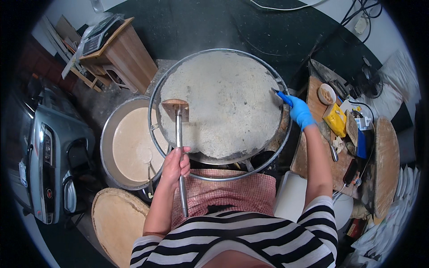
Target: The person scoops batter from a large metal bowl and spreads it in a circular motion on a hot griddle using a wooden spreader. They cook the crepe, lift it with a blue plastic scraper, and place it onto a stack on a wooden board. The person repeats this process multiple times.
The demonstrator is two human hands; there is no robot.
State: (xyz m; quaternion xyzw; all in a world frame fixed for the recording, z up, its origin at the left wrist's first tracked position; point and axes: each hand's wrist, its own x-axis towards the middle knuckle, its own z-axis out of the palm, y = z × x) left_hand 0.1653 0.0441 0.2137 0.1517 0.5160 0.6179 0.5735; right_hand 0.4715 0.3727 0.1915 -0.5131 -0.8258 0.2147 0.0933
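Observation:
My bare left hand [175, 166] is wrapped round the metal handle of a wooden-headed batter spreader [179, 129], whose head is over the left part of a large round griddle. A thin, pale pancake [223, 100] covers most of the griddle, with an uneven, darker edge at the front. At its right edge, my right hand [302, 112], in a blue glove, grips a small blue-handled scraper [283, 97]. The scraper's dark tip meets or nearly meets the pancake's rim; I cannot tell which. A metal ring [152, 100] runs round the griddle.
Left of the griddle stands a big metal pot [106, 149] of beige batter with a ladle [149, 172] in it. A round board [117, 219] lies below. At right, a wooden worktop [308, 147] carries a bowl [327, 94], a yellow packet [334, 119] and a spoon-like tool [334, 153].

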